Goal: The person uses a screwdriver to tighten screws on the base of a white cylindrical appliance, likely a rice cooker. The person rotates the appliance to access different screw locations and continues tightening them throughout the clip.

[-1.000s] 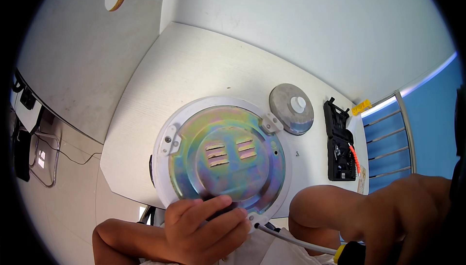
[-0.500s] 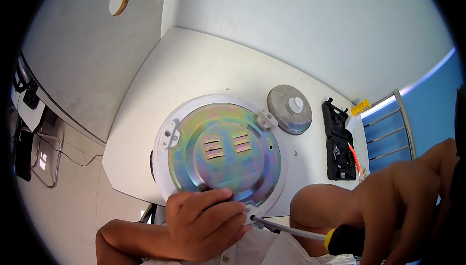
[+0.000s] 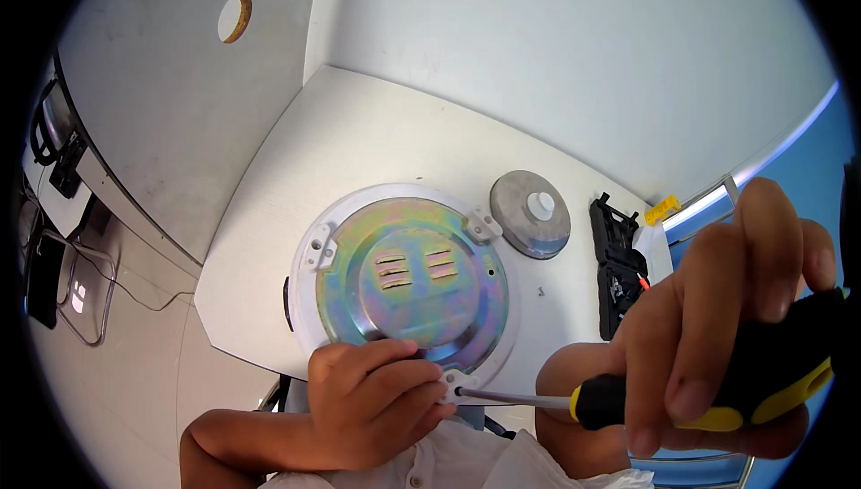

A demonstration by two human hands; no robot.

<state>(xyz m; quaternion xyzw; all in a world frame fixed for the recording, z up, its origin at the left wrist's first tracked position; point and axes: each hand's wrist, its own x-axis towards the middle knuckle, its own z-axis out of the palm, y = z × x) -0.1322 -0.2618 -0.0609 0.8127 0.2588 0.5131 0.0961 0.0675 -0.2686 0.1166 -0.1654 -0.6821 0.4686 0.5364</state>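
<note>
A round white-rimmed appliance (image 3: 307,299) lies with its iridescent metal base plate (image 3: 421,314) facing up; slots pierce the plate's middle. White feet (image 3: 317,247) are spaced around its rim. My left hand (image 3: 372,404) is closed over the near edge, fingers curled on the plate beside the nearest foot. My right hand (image 3: 708,337) grips the black and yellow handle of a screwdriver (image 3: 592,402). Its metal shaft points left, and the tip sits at the hole of that near foot. Whether a screw is in the hole cannot be made out.
A metal lid (image 3: 525,229) with a white knob rests right of the appliance, a small screw (image 3: 541,292) below it. An open black tool case (image 3: 614,247) and a yellow object (image 3: 662,209) are at the table's right edge. Panels rise behind the white table (image 3: 377,121).
My right hand has shifted its grip on the screwdriver handle, rising and turning with the fingers now higher. The tip stays at the foot. My left hand keeps its hold; the view has shifted slightly.
</note>
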